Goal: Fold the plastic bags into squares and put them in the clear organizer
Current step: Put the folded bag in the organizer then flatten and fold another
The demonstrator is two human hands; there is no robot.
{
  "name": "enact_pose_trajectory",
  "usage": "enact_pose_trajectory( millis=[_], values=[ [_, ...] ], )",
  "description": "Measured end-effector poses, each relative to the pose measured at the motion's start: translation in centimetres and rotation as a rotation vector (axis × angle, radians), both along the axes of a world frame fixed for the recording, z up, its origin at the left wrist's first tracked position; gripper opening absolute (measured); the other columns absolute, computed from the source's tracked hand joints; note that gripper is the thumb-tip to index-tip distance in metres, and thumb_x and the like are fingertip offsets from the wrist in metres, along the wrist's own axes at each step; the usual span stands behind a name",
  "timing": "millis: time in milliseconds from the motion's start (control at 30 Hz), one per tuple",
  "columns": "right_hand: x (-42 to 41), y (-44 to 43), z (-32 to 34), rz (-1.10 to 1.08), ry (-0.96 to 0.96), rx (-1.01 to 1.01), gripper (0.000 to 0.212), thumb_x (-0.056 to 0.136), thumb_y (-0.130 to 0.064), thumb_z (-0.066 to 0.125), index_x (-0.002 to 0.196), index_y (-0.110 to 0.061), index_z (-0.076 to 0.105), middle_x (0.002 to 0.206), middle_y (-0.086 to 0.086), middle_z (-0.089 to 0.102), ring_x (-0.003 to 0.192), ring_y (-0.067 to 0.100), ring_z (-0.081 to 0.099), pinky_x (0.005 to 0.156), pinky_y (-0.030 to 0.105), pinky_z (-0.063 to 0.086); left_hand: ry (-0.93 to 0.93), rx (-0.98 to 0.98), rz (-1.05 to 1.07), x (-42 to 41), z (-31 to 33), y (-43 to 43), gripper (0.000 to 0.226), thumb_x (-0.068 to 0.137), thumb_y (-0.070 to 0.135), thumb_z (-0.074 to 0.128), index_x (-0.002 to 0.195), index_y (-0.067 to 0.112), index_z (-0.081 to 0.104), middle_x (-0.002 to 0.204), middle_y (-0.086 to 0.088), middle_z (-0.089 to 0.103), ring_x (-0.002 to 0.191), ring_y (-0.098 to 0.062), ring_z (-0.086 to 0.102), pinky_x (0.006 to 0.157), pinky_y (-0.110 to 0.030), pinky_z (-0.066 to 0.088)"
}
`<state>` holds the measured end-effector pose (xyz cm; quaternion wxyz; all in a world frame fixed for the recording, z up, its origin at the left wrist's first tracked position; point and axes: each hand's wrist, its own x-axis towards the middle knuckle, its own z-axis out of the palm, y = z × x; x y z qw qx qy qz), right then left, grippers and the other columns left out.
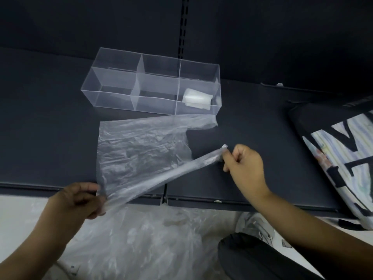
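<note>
Two hands pinch plastic bag [139, 150] | left hand [80, 199] corner | right hand [244, 164] handle

Clear organizer [153, 105] here: rigid see-through plastic, smooth and glossy, its walls catching pale glints. Inside it at the right end, a folded bag [196, 100], milky white film with a soft sheen. Just in front of the organizer, the plastic bag [137, 150]: thin translucent film, crinkled all over, shinier where it's pulled taut. Under the organizer, the shelf [50, 138], dark, matt, smooth. Well to its right, a tote [343, 154], printed cloth, matt. Further in front, a heap of bags [141, 239], cloudy wrinkled film.
</note>
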<state>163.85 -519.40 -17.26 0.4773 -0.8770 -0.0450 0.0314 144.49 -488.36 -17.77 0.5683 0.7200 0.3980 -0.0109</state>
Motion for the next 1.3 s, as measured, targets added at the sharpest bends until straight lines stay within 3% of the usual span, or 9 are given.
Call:
enact_pose_trajectory(
  millis=[133, 200, 300, 400, 567, 767, 967, 1133, 1300],
  values=[
    [0.2, 0.9, 0.3, 0.036, 0.021, 0.038, 0.033, 0.092, -0.016, 0.057, 0.061, -0.006, 0.047, 0.056, 0.003, 0.060, 0.051, 0.012, 0.049, 0.056, 0.035, 0.046, 0.001, -0.007, 0.009, -0.3, -0.3, -0.6, 0.021, 0.082, -0.008, 0.067, 0.089, 0.011, 0.061, 0.058, -0.012, 0.068, 0.049, -0.022, 0.067, 0.050, -0.026, 0.053],
    [0.5, 0.9, 0.6, 0.136, 0.036, 0.020, 0.012, 0.089, -0.016, 0.063, 0.081, -0.013, 0.053, 0.079, 0.005, 0.059, 0.063, 0.013, 0.052, 0.062, 0.028, 0.047, 0.000, -0.016, 0.021, -0.2, -0.4, -0.5, 0.021, 0.081, -0.007, 0.068, 0.089, 0.012, 0.062, 0.059, -0.012, 0.068, 0.049, -0.022, 0.067, 0.045, -0.020, 0.053],
    [0.8, -0.1, 0.9, 0.316, 0.033, 0.007, 0.052, 0.083, -0.005, 0.069, 0.124, -0.030, 0.048, 0.118, -0.004, 0.047, 0.089, 0.006, 0.054, 0.077, 0.013, 0.044, -0.001, -0.032, 0.033, -0.3, -0.4, -0.4, 0.021, 0.080, -0.004, 0.071, 0.089, 0.013, 0.063, 0.060, -0.011, 0.069, 0.050, -0.022, 0.068, 0.044, -0.017, 0.052],
    [1.5, -0.8, 1.4, 0.446, 0.046, 0.017, 0.070, 0.081, -0.004, 0.072, 0.138, -0.034, 0.042, 0.129, -0.011, 0.043, 0.100, 0.008, 0.054, 0.085, 0.016, 0.045, 0.002, -0.043, 0.031, -0.4, -0.4, -0.4, 0.021, 0.079, -0.002, 0.072, 0.089, 0.013, 0.063, 0.061, -0.011, 0.069, 0.052, -0.023, 0.068, 0.046, -0.020, 0.053],
    [2.4, -0.4, 1.5, 0.513, 0.061, 0.029, 0.031, 0.078, -0.003, 0.075, 0.099, -0.025, 0.070, 0.104, -0.009, 0.064, 0.089, 0.005, 0.060, 0.077, 0.015, 0.044, 0.003, -0.046, 0.019, -0.4, -0.5, -0.3, 0.020, 0.080, -0.002, 0.071, 0.090, 0.013, 0.063, 0.062, -0.011, 0.070, 0.053, -0.025, 0.069, 0.044, -0.019, 0.053],
    [2.0, 0.0, 0.1, 0.334, -0.058, -0.149, 0.037, 0.074, 0.002, 0.071, 0.065, -0.028, 0.052, 0.060, -0.012, 0.056, 0.054, 0.006, 0.049, 0.053, 0.018, 0.040, -0.026, -0.035, 0.028, -0.5, -0.7, -0.2, 0.020, 0.080, -0.005, 0.070, 0.087, 0.012, 0.063, 0.058, -0.012, 0.068, 0.052, -0.027, 0.069, 0.045, -0.020, 0.053],
    [1.4, 0.5, -0.2, 0.031, -0.312, -0.235, 0.032, 0.088, -0.028, 0.068, 0.073, -0.018, 0.041, 0.051, -0.009, 0.041, 0.044, 0.013, 0.043, 0.047, 0.029, 0.039, -0.045, 0.020, 0.040, -1.2, -1.5, -0.3, 0.022, 0.081, -0.003, 0.070, 0.087, 0.017, 0.064, 0.059, -0.013, 0.069, 0.060, -0.036, 0.068, 0.067, -0.039, 0.052],
    [1.2, 0.4, -0.3, -0.031, -0.249, -0.222, 0.033, 0.089, -0.042, 0.059, 0.081, -0.016, 0.041, 0.058, -0.009, 0.046, 0.052, 0.012, 0.049, 0.053, 0.030, 0.040, -0.061, 0.092, 0.057, -1.2, -1.2, -0.3, 0.030, 0.083, 0.008, 0.071, 0.083, 0.038, 0.066, 0.055, -0.004, 0.067, 0.062, -0.031, 0.070, 0.069, -0.035, 0.054],
    [1.4, -1.4, 0.1, -0.033, -0.205, -0.318, 0.035, 0.086, -0.047, 0.060, 0.084, -0.018, 0.040, 0.062, -0.004, 0.052, 0.057, 0.016, 0.052, 0.073, 0.045, 0.048, -0.054, 0.171, 0.026, -0.1, -1.1, -1.3, 0.020, 0.082, 0.015, 0.074, 0.093, 0.026, 0.062, 0.058, -0.004, 0.069, 0.057, -0.022, 0.069, 0.067, -0.037, 0.057]
  ],
)
